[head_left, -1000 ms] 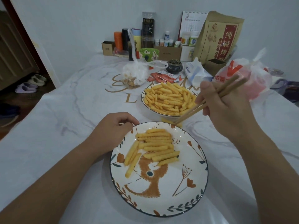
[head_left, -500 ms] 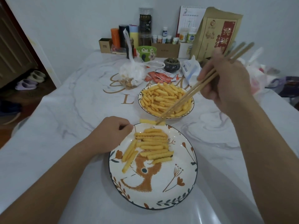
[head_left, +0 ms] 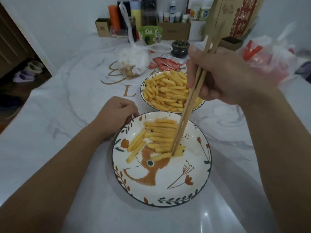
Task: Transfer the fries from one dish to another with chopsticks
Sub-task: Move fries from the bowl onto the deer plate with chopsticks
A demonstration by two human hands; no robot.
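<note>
White marbled table, gold lettering at centre. Near edge: floral plate with fries. Behind it, touching or nearly: bowl heaped with fries. Further back: knotted plastic bag, red sachets, dark pot, green bowl, cardboard boxes, bottles.

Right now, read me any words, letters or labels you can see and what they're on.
"L": gold letter on the table.
Red panel on the brown paper bag: Chinese characters, too blurred to read.
Bottle labels, red sachets, cardboard box print: too small.
</note>
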